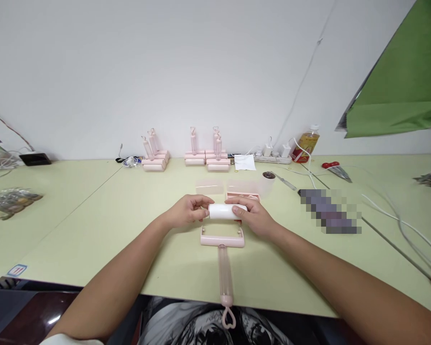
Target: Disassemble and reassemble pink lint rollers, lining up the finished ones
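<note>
A white roll (223, 211) is held sideways between both hands, just above the table. My left hand (187, 211) pinches its left end and my right hand (254, 216) grips its right end. Right below the roll lies a pink lint-roller frame (222, 239), its clear pink handle (225, 274) running toward me past the table edge and ending in a heart-shaped loop. Behind the hands sit a clear cover (209, 186), another pink roller part (243, 196) and a second roll (268, 179).
Several assembled pink rollers (155, 157) (208, 155) stand at the wall. To the right are a power strip (273, 158), a yellow bottle (306, 143), red scissors (335, 169), white cables (398, 220) and a green cloth (402, 91). Plastic bags (7, 201) lie at left.
</note>
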`<state>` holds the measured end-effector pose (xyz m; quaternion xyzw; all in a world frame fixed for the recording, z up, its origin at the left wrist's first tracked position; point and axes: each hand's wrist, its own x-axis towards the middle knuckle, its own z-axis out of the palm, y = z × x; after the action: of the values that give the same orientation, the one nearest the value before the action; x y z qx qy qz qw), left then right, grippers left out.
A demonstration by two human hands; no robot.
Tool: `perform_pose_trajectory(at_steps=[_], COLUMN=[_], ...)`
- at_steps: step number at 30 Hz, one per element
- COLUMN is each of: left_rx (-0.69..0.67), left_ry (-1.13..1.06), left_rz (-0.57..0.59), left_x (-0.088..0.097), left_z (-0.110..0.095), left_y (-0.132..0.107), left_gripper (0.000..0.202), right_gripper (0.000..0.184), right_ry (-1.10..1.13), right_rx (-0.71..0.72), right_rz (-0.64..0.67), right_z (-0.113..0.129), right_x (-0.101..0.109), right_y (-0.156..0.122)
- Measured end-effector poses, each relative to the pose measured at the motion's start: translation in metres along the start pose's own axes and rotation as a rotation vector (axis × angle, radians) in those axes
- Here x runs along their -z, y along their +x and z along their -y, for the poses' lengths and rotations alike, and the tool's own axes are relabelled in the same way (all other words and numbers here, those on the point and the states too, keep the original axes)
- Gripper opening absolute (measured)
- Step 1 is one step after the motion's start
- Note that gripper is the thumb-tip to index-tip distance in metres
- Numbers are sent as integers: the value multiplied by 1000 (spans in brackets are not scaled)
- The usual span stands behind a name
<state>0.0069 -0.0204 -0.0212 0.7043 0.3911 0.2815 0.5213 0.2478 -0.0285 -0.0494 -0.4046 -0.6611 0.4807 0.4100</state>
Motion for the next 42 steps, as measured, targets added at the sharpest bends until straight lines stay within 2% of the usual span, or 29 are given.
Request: perform_pose_trajectory(at_steps=[4,8,15,18,21,26,32,37,42], left_rx=[8,69,76,57,4,-50,-63,-83,-118], left_ry=[-14,-6,434,523,443,121,27,27,29], left_rz=[-45,-26,-139,-149,-168,-179,-247,-275,-313], left_x=[1,4,13,16,11,-5,-6,-4,-7], left_z=[3,7,22,20,14,8,15,18,18], left_y=[3,5,8,7,6,8,13,14,15], left_gripper=[33,36,33,35,40,38,37,35,34], right_gripper=[39,42,36,32,35,43,44,41,43], right_ry=[73,114,34,43,136,381,479,418,424], right_rx=[-68,-139,-191,-200,-219,-214,-148,-121,-156], right_rz=[-49,-94,-121,-127,-124,-41,67,-8,-67], right_z=[-1,-5,-4,0,3,1,1,7,9], right_x=[-1,0,-1,-3,-3,-1,-1,-5,-10], right_y=[2,5,6,6,5,3,2,1,1])
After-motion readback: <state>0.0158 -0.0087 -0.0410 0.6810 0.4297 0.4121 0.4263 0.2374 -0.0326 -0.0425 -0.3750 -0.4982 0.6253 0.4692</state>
